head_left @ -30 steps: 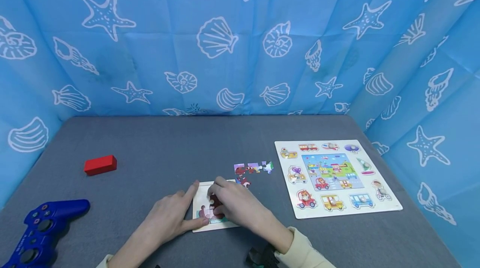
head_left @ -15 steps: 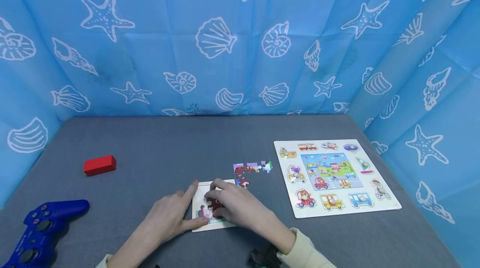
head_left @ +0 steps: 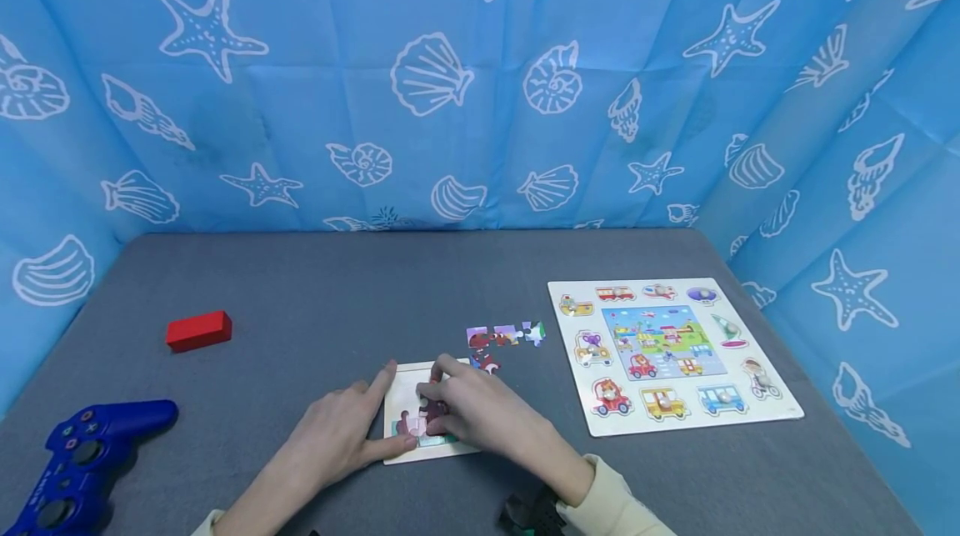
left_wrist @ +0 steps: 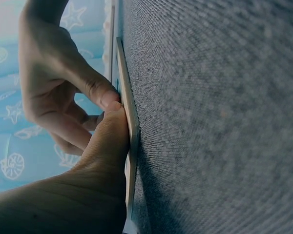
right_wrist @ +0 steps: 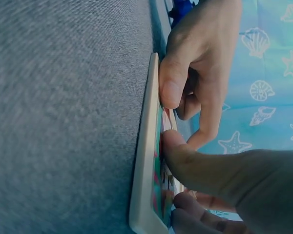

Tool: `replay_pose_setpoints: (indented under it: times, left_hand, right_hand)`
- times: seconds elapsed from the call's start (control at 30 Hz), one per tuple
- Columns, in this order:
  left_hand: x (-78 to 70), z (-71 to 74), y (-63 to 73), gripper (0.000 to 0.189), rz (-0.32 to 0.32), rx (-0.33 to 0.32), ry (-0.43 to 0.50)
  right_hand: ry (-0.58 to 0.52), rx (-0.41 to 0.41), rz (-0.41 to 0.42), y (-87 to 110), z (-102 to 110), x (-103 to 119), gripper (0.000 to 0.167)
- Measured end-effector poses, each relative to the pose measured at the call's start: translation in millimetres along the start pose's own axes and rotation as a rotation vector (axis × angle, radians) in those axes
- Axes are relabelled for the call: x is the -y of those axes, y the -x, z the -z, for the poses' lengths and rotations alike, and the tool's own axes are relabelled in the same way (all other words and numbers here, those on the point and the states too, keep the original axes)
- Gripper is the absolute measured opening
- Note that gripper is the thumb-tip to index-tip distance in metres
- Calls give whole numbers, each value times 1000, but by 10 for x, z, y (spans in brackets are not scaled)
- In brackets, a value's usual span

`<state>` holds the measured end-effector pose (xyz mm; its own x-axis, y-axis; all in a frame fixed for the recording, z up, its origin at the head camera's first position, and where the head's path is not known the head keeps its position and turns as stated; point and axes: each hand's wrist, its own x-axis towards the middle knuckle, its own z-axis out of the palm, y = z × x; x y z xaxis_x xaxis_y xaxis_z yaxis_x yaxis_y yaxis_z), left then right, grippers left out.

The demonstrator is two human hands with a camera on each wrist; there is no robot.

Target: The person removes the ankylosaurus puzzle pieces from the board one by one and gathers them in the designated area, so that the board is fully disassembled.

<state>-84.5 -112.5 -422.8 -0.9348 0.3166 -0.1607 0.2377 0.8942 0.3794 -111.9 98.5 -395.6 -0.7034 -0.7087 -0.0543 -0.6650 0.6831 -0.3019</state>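
A small wooden puzzle tray (head_left: pixel 406 378) lies on the grey table in front of the person. Its lower part carries fitted pink and green jigsaw pieces (head_left: pixel 407 423); bare pale wood shows above them. The left hand (head_left: pixel 337 428) steadies the tray's left side, thumb pressing near the bottom and forefinger stretched to the top edge. Over the tray, the right hand (head_left: pixel 487 411) pinches a dark brown-red puzzle piece (head_left: pixel 433 409) between thumb and fingers, partly hiding it. In the right wrist view, the right thumb (right_wrist: pixel 185 153) rests low against the pieces inside the tray's rim (right_wrist: pixel 145 146).
Several loose puzzle pieces (head_left: pixel 504 336) lie just beyond the tray. A larger knob puzzle board (head_left: pixel 585 415) with vehicles is at the right. To the left are a red block (head_left: pixel 199 331) and a blue game controller (head_left: pixel 90 461). A blue curtain (head_left: pixel 322 86) stands behind the table.
The right hand's fingers have shifted slightly with the dark piece, turning it a little over the tray. The left hand and the tray stay in place.
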Motion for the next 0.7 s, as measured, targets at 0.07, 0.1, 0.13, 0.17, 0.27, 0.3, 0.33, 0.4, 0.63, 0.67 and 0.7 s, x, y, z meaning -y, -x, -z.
replay_pose_setpoints:
  times: [0.07, 0.1, 0.13, 0.17, 0.27, 0.3, 0.33, 0.4, 0.63, 0.67, 0.7]
  left_hand:
    - [-3, 3, 2, 104, 2, 2, -2]
    - [-3, 5, 1, 104, 3, 4, -2]
    - [-4, 6, 1, 104, 3, 4, -2]
    - [-5, 6, 4, 104, 2, 3, -1]
    - [-3, 5, 6, 104, -3, -5, -1]
    - [-2, 5, 6, 104, -5, -8, -1]
    - [-1, 4, 7, 104, -7, -10, -1]
    - [2, 4, 3, 104, -10, -10, -1]
    - [3, 3, -8, 105, -7, 1, -2]
    - [1, 5, -10, 105, -4, 6, -2]
    - [1, 6, -11, 105, -2, 10, -1]
  right_hand:
    - [-19, 4, -8, 2, 4, -1, 30]
    - [-23, 4, -11, 2, 6, -2, 30]
    - [-24, 3, -13, 3, 7, -2, 29]
    - [-24, 0, -14, 4, 7, -3, 28]
    - [-25, -13, -12, 11, 9, -3, 26]
    - [-20, -16, -8, 13, 9, -5, 26]
    - [-14, -21, -2, 13, 10, -6, 26]
    - [-6, -27, 6, 13, 11, -9, 27]
    - [29, -5, 45, -2, 32, -34, 27]
    - [40, 0, 55, -1, 36, -40, 25]
    - [46, 4, 65, 2, 39, -46, 24]
